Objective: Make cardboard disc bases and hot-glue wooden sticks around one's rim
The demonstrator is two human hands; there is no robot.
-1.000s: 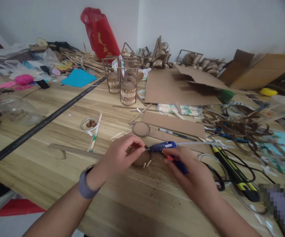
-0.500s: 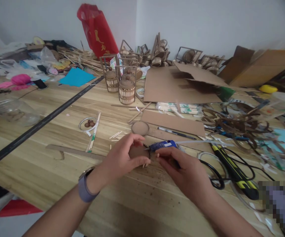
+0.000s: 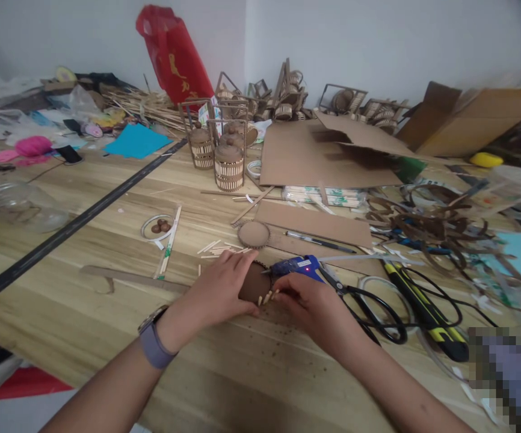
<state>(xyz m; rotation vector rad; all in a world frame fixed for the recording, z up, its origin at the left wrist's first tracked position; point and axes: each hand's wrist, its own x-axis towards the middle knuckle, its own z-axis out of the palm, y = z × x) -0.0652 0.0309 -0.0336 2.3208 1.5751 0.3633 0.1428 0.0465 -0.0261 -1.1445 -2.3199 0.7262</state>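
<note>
My left hand (image 3: 215,287) is curled round the left side of a round brown cardboard disc (image 3: 254,284), its thumb at the near edge. A few short wooden sticks (image 3: 266,297) stand at the disc's near right rim. Between thumb and fingertips, my right hand (image 3: 310,304) pinches another small stick (image 3: 277,292) against that rim. Just beyond lies a blue glue gun (image 3: 297,266), its nozzle pointing at the disc. Black-handled scissors (image 3: 378,304) are partly hidden behind my right hand.
A second disc (image 3: 254,234), loose short sticks (image 3: 218,248) and a pen (image 3: 319,242) lie farther back. On the right is a yellow-black utility knife (image 3: 425,310) among cables. Small lidded baskets (image 3: 230,165) with tall handles stand behind, near cardboard sheets (image 3: 296,156).
My right hand has moved left and brought its stick to the disc's rim. My left fingers have shifted, showing more of the disc. The view has shifted slightly.
</note>
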